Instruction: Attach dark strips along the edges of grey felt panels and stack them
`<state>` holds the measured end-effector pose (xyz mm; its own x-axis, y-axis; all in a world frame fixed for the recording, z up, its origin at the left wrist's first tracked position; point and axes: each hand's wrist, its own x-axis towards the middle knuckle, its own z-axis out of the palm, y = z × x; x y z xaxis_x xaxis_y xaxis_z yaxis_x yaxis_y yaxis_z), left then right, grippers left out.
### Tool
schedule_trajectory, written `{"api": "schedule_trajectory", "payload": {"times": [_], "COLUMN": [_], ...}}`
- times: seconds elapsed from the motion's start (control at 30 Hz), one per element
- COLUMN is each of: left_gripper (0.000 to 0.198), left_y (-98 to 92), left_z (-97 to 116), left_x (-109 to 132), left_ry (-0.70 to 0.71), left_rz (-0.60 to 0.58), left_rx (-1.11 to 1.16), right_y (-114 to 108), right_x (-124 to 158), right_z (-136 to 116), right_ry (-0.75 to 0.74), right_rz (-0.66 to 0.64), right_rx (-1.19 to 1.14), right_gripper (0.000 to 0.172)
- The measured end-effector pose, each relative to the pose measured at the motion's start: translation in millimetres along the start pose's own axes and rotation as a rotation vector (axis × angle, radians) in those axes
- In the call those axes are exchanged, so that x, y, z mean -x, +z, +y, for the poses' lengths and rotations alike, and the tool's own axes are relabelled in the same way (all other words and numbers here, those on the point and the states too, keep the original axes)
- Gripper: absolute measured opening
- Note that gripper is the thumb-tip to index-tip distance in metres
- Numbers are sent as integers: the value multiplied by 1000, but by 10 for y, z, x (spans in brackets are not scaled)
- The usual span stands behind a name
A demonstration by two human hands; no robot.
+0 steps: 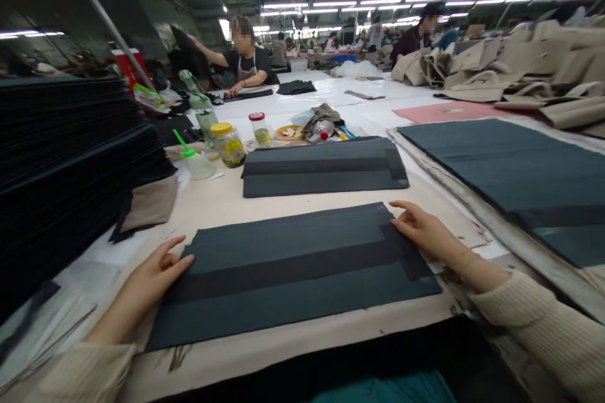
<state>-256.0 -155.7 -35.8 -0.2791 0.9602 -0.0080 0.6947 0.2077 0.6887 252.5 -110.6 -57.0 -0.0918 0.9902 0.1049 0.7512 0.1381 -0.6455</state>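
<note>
A dark blue-green fabric panel lies flat in front of me, with a black strip along its length and a black patch across its right end. At its upper left corner is my left hand, open, the thumb tip touching the edge and the index finger stretched out beyond it. My right hand is open at the opposite upper corner, its fingertips touching the right edge and the index finger extended. Just behind lies a small stack of similar dark panels. Both hands' lower fingers are partly hidden.
A tall stack of dark fabric rises at left. Behind are a green-tipped squeeze bottle, a yellow-lidded jar and a red-lidded jar. A large dark panel and beige pieces lie right. A co-worker handles dark fabric across the table.
</note>
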Motion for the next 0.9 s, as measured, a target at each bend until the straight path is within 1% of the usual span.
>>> {"api": "schedule_trajectory", "payload": {"times": [0.07, 0.17, 0.27, 0.43, 0.5, 0.57, 0.67, 0.73, 0.8, 0.9], "left_gripper": [82, 77, 74, 76, 73, 68, 56, 45, 37, 32], "left_y": [20, 35, 40, 53, 48, 24, -41, -65, -42, 72], "left_z": [-57, -122, -131, -133, -175, -226, -262, -243, -204, -176], "left_x": [-18, -39, -44, -67, -109, -170, -270, -322, -351, -353], "left_ry": [-14, -12, 7, 19, 34, 81, 186, 247, 288, 297], "left_rz": [-36, 1, 6, -16, -25, -2, 66, 98, 117, 148], "left_rx": [38, 15, -22, -113, -192, -272, -339, -338, -306, -236], "right_y": [11, 31, 37, 34, 23, -20, -185, -359, -555, -808], "right_x": [-12, -29, -33, -11, -8, -16, -79, -193, -391, -846], "right_z": [29, 81, 96, -39, -100, -131, -130, -128, -144, -207], "right_ry": [4, -5, -13, -30, -24, -10, -8, -35, -63, -40], "right_rz": [-1, 0, 2, -4, -10, -11, -20, -18, 14, 64], "right_rx": [31, 63, 64, 110, 182, 277, 373, 384, 384, 445], "right_gripper": [41, 42, 42, 35, 36, 39, 44, 39, 33, 30]}}
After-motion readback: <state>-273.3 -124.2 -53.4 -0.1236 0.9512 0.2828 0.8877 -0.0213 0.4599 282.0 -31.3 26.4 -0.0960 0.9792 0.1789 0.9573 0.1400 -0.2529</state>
